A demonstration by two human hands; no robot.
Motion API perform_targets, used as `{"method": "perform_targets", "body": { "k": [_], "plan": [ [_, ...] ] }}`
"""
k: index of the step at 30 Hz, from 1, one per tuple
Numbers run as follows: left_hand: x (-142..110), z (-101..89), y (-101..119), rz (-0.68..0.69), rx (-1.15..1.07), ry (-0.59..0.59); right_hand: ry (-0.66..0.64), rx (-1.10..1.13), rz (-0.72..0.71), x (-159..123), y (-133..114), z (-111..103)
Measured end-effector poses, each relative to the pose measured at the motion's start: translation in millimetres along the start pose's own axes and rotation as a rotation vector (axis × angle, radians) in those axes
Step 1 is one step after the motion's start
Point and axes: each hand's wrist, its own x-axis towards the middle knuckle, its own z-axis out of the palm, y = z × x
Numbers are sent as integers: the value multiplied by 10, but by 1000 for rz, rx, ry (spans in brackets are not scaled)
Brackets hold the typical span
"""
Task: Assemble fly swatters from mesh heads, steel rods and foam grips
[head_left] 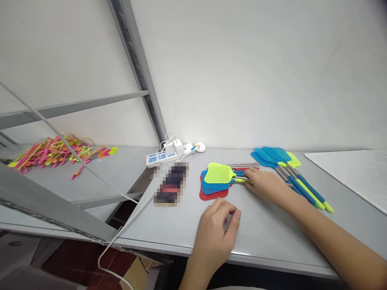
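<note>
Head view shows perforated swatters (218,173) layered lime over blue over red.

White power strip (163,156) (chargers (178,145) in its sockets) near the grey metal post (139,68)

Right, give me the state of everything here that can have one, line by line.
Left hand: fingers loosely curled, nothing seen held
Right hand: at the front swatters' handles, grip partly hidden
Front swatters: stacked, yellow-green head uppermost
Back swatters: heads overlapping, handles side by side
Power strip: white adapters plugged in, some sockets free
Pink-and-yellow pile: heaped loosely
Pixelated object: lying on the table, details unreadable
</note>
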Motion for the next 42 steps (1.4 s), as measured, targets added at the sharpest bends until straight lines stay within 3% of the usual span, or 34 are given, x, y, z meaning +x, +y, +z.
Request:
{"method": "perform_targets", "body": {
  "k": [4,7,12,17,22,25,30,32,36,42],
  "plan": [
    [-5,6,-5,-9,-5,-8,-24,54,-22,-71,55,-29],
    [-6,2,0,-13,-21,-14,-14,113,-36,-212,27,-167],
    [-10,-17,25,-27,-133,38,83,457,-120,-519,-334,-425],
    [-15,-23,37,-42,-277,164,57,648,-275,-642,-794,-444],
    [-23,6,23,-56,-324,284,73,792,-305,-656,-800,-485],
    [-55,64,21,-59,-302,312,204,1077,-194,-738,-682,-564],
    [-86,150,17,30,-124,149,714,1867,60,-920,-689,-628],
    [-81,167,14,96,-52,90,865,2066,139,-957,-755,-616],
    [-69,186,6,176,11,3,993,2217,293,-965,-836,-564],
    [-50,188,19,239,85,-41,1055,2233,305,-952,-797,-575]
  ]
}}
